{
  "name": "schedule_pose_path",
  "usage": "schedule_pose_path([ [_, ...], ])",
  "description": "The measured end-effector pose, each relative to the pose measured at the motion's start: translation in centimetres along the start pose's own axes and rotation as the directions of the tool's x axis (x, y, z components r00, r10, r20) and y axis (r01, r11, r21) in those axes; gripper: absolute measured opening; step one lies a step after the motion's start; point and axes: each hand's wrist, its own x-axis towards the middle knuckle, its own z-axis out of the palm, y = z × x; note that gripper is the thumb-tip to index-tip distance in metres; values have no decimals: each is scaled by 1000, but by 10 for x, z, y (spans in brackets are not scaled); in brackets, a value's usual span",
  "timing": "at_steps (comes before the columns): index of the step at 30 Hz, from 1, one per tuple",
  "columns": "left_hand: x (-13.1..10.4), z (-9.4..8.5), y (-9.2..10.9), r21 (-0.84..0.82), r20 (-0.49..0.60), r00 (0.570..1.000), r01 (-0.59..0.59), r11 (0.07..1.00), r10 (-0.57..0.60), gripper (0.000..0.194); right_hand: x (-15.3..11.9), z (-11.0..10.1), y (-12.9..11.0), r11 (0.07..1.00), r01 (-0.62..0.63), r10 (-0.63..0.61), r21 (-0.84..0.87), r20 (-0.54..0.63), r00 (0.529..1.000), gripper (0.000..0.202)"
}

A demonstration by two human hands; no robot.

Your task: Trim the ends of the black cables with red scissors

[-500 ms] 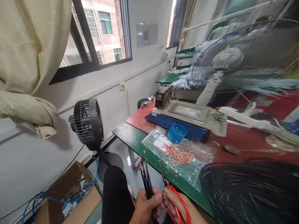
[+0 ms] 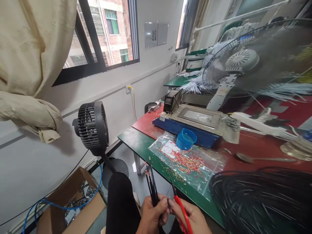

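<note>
At the bottom centre of the frame my left hand (image 2: 154, 211) is closed around a small bunch of black cables (image 2: 151, 188), which rise from my fist with their stripped, coloured ends pointing up. My right hand (image 2: 187, 214), just beside it, holds red-handled scissors (image 2: 181, 211), their dark tip pointing up and slightly left. My fingertips meet between the two, pinching something small that I cannot make out.

Right of centre, a clear plastic bag (image 2: 156, 150) lies flat on the green surface (image 2: 136, 143), strewn with red and yellow scraps (image 2: 187, 162). A blue plastic ring (image 2: 186, 139) rests at its far edge, against a blue-sided machine (image 2: 207, 139). In the lower right of the frame a big coil of black cable (image 2: 258, 195) lies near the bag. At the lower left, an open cardboard box (image 2: 70, 201) sits below a black fan (image 2: 92, 130).
</note>
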Motion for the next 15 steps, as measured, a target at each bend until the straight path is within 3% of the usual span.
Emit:
schedule_pose_path([
  [5, -1, 3, 1, -31, 0, 1000, 11, 999, -11, 57, 6, -3, 33, 948, 257, -281, -190, -110, 954, 56],
  [10, -3, 6, 3, -70, 0, 1000, 24, 997, -24, 56, 2, 3, 27, 990, 143, -143, -7, -77, 987, 58],
  [13, -1, 3, 0, -47, 9, 999, 48, 998, -48, 56, -1, 6, 20, 989, 147, -143, 34, -116, 983, 60],
  [15, 0, 2, -1, -30, 6, 998, 61, 998, -61, 55, 1, 5, 22, 990, 128, -123, 62, -73, 990, 61],
])
